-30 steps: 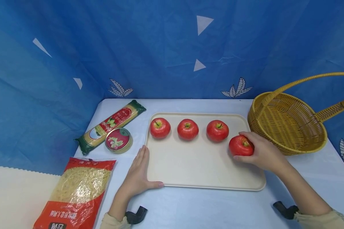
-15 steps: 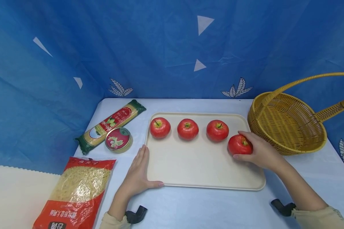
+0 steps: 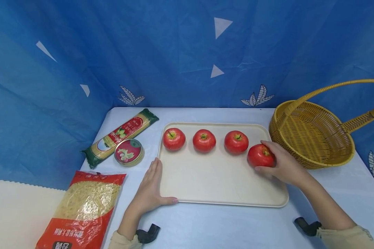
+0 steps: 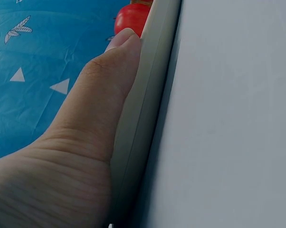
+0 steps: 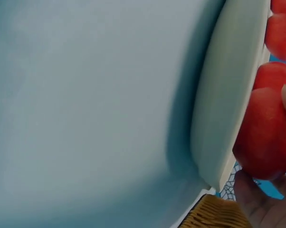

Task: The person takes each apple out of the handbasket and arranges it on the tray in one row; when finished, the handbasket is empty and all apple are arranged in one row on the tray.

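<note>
A beige tray lies on the table, bearing a row of red apples. Three of them, a left apple, a middle apple and a right apple, sit along its far side. My right hand has thumb and fingers around one more apple at the tray's right end; the right wrist view shows this held apple close over the rim. My left hand rests at the tray's near left corner, fingers straight along the left edge and thumb along the front rim.
Right of the tray stands a tall-handled wicker basket, nothing in it. To the left are a green-ended spaghetti packet, a round tin and a red bag of pasta. Blue cloth hangs behind the table.
The right hand and its apple have shifted slightly left and away from me; the thumb and fingertips then slid a little right on the apple. The left hand and tray stayed still.
</note>
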Demonstrator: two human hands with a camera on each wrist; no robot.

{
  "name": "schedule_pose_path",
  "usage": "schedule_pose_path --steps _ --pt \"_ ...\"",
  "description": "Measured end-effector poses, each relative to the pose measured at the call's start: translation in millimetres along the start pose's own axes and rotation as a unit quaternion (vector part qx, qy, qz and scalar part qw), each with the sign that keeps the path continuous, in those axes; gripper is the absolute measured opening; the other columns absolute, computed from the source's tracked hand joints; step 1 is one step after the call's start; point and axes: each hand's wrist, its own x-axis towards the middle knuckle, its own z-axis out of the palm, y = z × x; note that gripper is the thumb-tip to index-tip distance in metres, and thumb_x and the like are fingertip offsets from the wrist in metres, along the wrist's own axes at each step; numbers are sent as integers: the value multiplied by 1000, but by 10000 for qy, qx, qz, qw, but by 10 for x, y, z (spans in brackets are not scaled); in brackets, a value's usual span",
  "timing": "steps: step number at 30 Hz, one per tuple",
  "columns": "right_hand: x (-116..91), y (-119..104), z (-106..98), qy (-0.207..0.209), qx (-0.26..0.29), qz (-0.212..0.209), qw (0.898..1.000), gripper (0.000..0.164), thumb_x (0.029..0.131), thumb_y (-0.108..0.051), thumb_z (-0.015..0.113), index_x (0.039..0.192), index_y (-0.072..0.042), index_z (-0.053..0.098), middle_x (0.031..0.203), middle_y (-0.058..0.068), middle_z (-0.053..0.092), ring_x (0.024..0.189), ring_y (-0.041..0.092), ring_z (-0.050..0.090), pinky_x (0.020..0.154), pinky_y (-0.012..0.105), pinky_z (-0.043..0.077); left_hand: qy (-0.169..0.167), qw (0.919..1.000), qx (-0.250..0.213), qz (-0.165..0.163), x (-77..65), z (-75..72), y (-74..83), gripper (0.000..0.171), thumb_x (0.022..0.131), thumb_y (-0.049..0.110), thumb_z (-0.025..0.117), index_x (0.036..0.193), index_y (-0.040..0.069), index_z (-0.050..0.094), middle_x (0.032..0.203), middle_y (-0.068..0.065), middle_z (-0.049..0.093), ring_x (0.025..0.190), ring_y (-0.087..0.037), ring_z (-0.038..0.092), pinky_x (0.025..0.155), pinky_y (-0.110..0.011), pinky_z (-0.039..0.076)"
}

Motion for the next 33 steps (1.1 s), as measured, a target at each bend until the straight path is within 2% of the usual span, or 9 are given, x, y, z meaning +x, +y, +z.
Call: schedule_pose_path --steps 9,16,23,33 --pt "68 -17 17 209 -407 183 9988 111 78 -48 81 158 -3 19 152 28 33 132 52 41 97 70 43 51 10000 33 8 9 13 -4 148 54 72 84 161 14 -1 169 -6 -4 157 -29 0 123 -55 16" --pt "137 -61 -3 231 -327 211 9990 108 82 -43 79 158 -2 14 156 29 26 134 54 37 100 72 39 -30 10000 46 -46 11 6 0 148 55 72 84 161 16 -3 169 -4 -6 157 -28 -1 124 -53 14" --pt "214 -61 -10 282 -318 92 9991 105 85 -35 79 158 -1 12 157 29 23 136 54 34 101 72 38 41 10000 39 -31 8 9 -2 149 54 71 85 161 15 -2 169 -5 -4 157 -28 0 123 -54 16" --pt "255 -11 -24 297 -280 75 9991 106 84 -37 79 158 -2 12 157 29 23 135 53 35 103 72 36 4 10000 67 -13 5 2 10 148 55 71 85 161 14 -1 169 -5 -4 157 -28 -1 124 -52 14"
